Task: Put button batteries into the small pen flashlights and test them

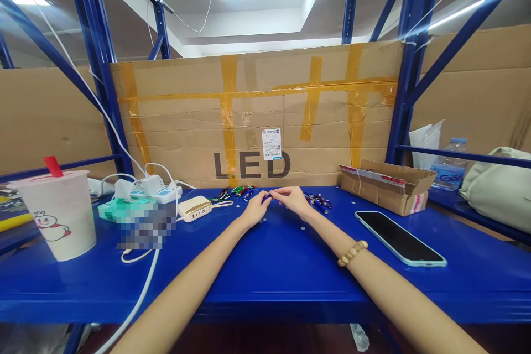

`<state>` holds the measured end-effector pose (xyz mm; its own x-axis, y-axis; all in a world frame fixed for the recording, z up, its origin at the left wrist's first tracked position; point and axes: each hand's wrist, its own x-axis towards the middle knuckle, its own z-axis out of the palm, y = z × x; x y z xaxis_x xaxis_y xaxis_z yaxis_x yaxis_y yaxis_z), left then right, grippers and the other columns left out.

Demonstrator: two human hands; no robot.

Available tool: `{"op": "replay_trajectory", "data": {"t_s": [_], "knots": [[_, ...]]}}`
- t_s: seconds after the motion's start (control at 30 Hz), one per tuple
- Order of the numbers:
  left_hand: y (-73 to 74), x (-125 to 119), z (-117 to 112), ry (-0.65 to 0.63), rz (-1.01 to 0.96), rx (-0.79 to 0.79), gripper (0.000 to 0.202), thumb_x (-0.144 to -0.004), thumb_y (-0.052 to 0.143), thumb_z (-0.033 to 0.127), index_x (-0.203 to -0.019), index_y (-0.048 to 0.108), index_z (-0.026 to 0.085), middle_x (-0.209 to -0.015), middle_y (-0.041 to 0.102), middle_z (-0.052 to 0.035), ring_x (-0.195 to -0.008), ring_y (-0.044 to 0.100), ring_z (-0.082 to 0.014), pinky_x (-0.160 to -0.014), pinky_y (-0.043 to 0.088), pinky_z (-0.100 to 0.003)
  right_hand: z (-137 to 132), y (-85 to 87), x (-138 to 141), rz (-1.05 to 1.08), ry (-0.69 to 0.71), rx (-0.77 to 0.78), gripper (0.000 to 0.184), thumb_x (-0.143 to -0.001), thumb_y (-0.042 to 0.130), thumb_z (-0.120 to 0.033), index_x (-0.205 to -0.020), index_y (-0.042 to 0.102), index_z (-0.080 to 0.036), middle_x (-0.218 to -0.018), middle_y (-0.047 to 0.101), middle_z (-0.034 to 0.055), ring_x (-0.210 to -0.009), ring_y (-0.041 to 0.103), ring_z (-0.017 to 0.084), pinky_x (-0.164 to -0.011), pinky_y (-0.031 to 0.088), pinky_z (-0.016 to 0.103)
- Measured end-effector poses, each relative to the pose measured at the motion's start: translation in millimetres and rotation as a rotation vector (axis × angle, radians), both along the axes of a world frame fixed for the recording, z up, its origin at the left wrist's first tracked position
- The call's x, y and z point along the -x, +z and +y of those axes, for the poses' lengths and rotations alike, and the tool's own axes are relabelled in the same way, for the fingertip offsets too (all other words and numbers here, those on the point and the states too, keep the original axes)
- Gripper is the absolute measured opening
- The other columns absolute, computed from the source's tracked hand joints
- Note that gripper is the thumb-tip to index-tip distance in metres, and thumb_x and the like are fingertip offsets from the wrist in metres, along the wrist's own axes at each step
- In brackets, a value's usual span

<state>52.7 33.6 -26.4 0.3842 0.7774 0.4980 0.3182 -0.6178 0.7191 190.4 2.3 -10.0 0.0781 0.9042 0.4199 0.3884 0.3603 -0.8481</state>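
Observation:
My left hand (255, 208) is closed on a small shiny purple piece (266, 197), too small to name for sure. Fingertips of my right hand (292, 201) pinch at the same piece's right end, and the two hands meet over the blue shelf. Behind my left hand lies a pile of small shiny pieces in green, red and blue (240, 191). Just right of my right hand is a second heap of small purple and blue pieces (319, 202). What those pieces are is hard to make out.
A cup with a red straw (62, 221), a power strip (166, 193) with white cables and a cream power bank (194, 208) stand at left. An open cardboard box (385, 185) and a phone (400, 238) lie at right. Taped cardboard (186, 127) closes the back.

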Motion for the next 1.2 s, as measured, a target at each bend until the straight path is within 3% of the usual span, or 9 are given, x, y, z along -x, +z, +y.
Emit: {"op": "replay_trajectory", "data": {"t_s": [0.17,0.37,0.57,0.67,0.77,0.87,1.0,1.1,1.2], "knots": [[-0.8,1.2,-0.7,-0.014,0.112,-0.11,0.013,-0.081,0.042,0.022,-0.086,0.054,0.02,-0.085,0.061,-0.003,-0.081,0.055,-0.017,-0.076,0.041,-0.027,-0.1,-0.5,1.2,0.017,-0.108,0.007,0.033,-0.065,0.062,-0.043,-0.077,0.072,-0.013,-0.058,0.065,0.0053,-0.049,0.054,0.012,-0.041,0.038,0.02],[0.1,-2.7,0.6,0.035,0.121,-0.097,0.014,-0.081,0.042,0.02,-0.087,0.055,0.02,-0.087,0.062,-0.0042,-0.083,0.055,-0.0185,-0.076,0.042,-0.029,7.9,-1.6,5.7,-0.072,-0.285,-0.002,0.024,-0.068,0.06,-0.035,-0.072,0.072,-0.015,-0.066,0.069,0.0071,-0.062,0.062,0.018,-0.05,0.044,0.024],[4.5,-6.8,-0.1,0.026,0.059,-0.006,0.009,-0.077,0.045,0.02,-0.078,0.054,0.018,-0.078,0.058,-0.0018,-0.075,0.051,-0.0152,-0.072,0.039,-0.025,7.1,0.7,8.5,-0.133,-0.308,-0.058,0.021,-0.068,0.059,-0.033,-0.072,0.072,-0.016,-0.072,0.07,0.0073,-0.068,0.063,0.02,-0.056,0.045,0.025],[7.1,-3.3,-2.7,-0.083,0.052,0.148,0.013,-0.079,0.043,0.024,-0.074,0.052,0.016,-0.062,0.048,0.0017,-0.058,0.044,-0.0107,-0.06,0.037,-0.023,10.6,2.5,-1.8,-0.09,-0.329,-0.098,0.023,-0.069,0.058,-0.033,-0.073,0.072,-0.015,-0.07,0.07,0.0069,-0.066,0.063,0.019,-0.056,0.046,0.025],[8.7,2.0,-4.7,-0.182,0.1,0.269,0.021,-0.081,0.039,0.031,-0.075,0.052,0.015,-0.055,0.039,0.0048,-0.049,0.035,-0.0079,-0.054,0.034,-0.021,15.2,3.9,-25.0,0.047,-0.454,-0.123,0.028,-0.071,0.056,-0.035,-0.077,0.072,-0.012,-0.067,0.07,0.0068,-0.059,0.063,0.018,-0.055,0.046,0.025],[8.1,6.4,-4.0,-0.165,0.163,0.12,0.02,-0.081,0.041,0.03,-0.079,0.055,0.015,-0.068,0.051,0.0006,-0.063,0.046,-0.0106,-0.065,0.038,-0.024,15.2,3.3,-45.1,0.021,-0.49,-0.064,0.03,-0.07,0.058,-0.038,-0.08,0.072,-0.014,-0.068,0.07,0.0058,-0.058,0.062,0.017,-0.054,0.046,0.024],[5.9,11.2,-2.6,-0.109,0.398,-0.136,0.02,-0.083,0.042,0.026,-0.092,0.058,0.019,-0.094,0.057,-0.0028,-0.09,0.05,-0.0164,-0.084,0.036,-0.028,7.0,2.4,-43.3,-0.311,-0.482,0.031,0.022,-0.07,0.059,-0.04,-0.076,0.072,-0.022,-0.076,0.071,0.0023,-0.071,0.063,0.018,-0.058,0.044,0.023],[7.9,14.3,-4.8,-0.029,0.633,-0.312,0.025,-0.085,0.039,0.023,-0.1,0.058,0.024,-0.095,0.053,-0.0041,-0.093,0.047,-0.0183,-0.084,0.035,-0.033,0.5,3.7,-31.2,-0.529,-0.405,0.013,0.018,-0.073,0.058,-0.039,-0.076,0.071,-0.027,-0.082,0.07,-0.0008,-0.077,0.062,0.017,-0.06,0.041,0.023],[12.2,15.5,-8.2,0.024,0.746,-0.429,0.031,-0.085,0.035,0.015,-0.101,0.06,0.025,-0.096,0.05,-0.0051,-0.092,0.044,-0.0187,-0.081,0.035,-0.033,-3.1,5.3,-24.4,-0.666,-0.367,-0.003,0.016,-0.074,0.058,-0.038,-0.077,0.07,-0.029,-0.083,0.07,-0.0017,-0.077,0.061,0.016,-0.06,0.039,0.023]]}}
